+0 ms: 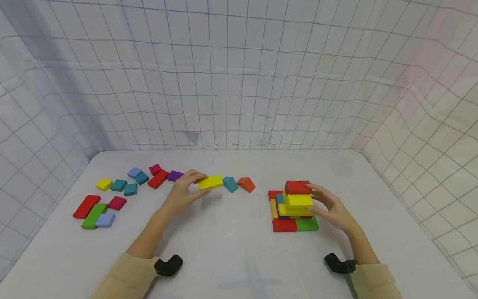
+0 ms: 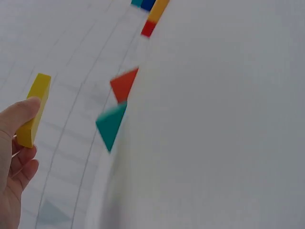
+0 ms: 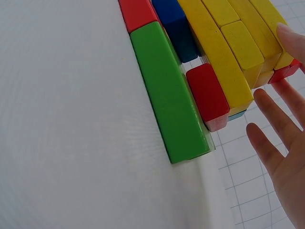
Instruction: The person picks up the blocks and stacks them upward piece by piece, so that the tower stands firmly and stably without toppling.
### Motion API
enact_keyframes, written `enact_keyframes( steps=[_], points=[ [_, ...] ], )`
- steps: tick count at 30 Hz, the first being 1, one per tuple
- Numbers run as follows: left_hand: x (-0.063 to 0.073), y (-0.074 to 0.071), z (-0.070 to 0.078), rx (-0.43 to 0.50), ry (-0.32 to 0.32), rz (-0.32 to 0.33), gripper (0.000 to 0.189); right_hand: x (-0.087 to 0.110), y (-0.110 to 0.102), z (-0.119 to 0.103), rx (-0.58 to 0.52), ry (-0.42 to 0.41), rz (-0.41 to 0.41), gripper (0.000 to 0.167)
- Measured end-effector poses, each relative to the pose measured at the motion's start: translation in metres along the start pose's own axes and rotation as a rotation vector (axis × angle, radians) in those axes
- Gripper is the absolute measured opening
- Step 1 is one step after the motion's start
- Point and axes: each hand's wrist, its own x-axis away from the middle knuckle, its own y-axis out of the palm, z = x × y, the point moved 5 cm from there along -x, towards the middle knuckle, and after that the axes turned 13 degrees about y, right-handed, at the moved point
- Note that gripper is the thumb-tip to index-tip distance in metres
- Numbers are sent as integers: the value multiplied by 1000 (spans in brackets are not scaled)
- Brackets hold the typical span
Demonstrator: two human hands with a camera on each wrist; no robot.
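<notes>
My left hand [image 1: 183, 190] pinches a yellow block [image 1: 211, 182] between thumb and fingers, held above the table. The left wrist view shows the same yellow block [image 2: 34, 112] gripped near one end. On the right stands a layered stack of blocks, with a red block [image 1: 296, 187] on top and yellow blocks [image 1: 300, 202] under it. A green block [image 1: 307, 224] lies in its bottom layer. Beside the stack is my right hand [image 1: 332, 207], fingers extended at its upper right side. Its thumb [image 3: 291, 42] appears against an upper yellow block; whether every fingertip touches is unclear.
A teal block [image 1: 230, 184] and an orange triangular block [image 1: 246, 184] lie mid-table. Loose blocks are spread on the left, among them a red one [image 1: 86, 206], a green one [image 1: 94, 216] and a purple one [image 1: 174, 176]. Grid-patterned sheeting [image 1: 239, 83] surrounds the table.
</notes>
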Motion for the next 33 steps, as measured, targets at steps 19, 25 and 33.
enact_keyframes(
  steps=[19,25,33],
  points=[
    [-63,138,122,179,173,-174,36,0,2,-2,-9,-39,-24,59],
    [-66,144,130,113,232,-84,36,1,2,-4,-9,-75,-36,61],
    [-67,152,128,70,298,27,30,1,1,-3,-9,-63,-45,61]
  ],
)
